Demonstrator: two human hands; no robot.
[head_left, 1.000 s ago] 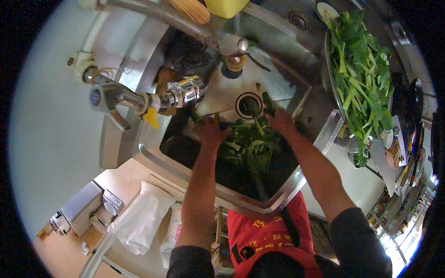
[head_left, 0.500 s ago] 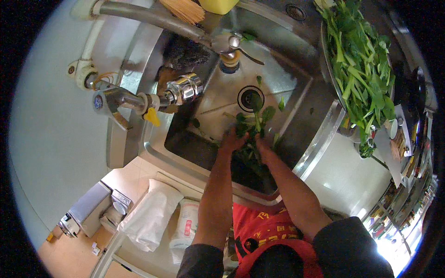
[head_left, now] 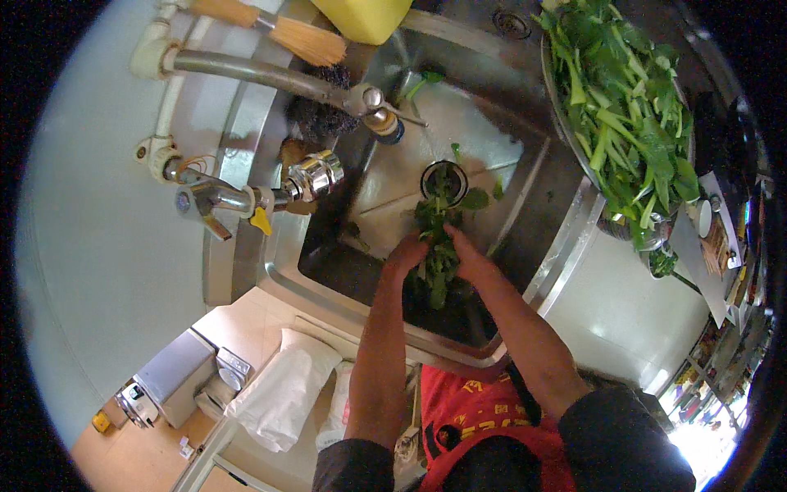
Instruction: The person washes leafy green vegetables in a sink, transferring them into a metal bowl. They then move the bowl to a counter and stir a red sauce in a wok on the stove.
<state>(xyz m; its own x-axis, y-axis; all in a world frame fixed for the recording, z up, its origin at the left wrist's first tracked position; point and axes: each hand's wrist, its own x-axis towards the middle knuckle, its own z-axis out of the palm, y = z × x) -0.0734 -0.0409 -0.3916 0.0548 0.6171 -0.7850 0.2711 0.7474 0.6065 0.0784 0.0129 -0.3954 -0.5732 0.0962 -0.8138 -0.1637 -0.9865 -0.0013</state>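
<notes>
Down in the steel sink (head_left: 525,189), my left hand (head_left: 407,254) and my right hand (head_left: 469,252) close in from both sides on a bunch of leafy greens (head_left: 439,261). The fingers press into the leaves, and the fingertips are partly hidden by them. Stems and leaves of the bunch reach up to the round drain (head_left: 443,182). A few loose leaves (head_left: 457,151) lie on the sink floor around it.
A large bowl heaped with leafy greens (head_left: 623,123) stands right of the sink. Two taps (head_left: 373,102) reach over its left side. A wooden-handled brush (head_left: 307,41) and a yellow container (head_left: 369,16) sit at the far edge. White bags (head_left: 283,385) lie lower left.
The greens are drawn into a narrower, longer bunch between my hands, which have come slightly closer together. The whole view has shifted a little, showing more of the brush.
</notes>
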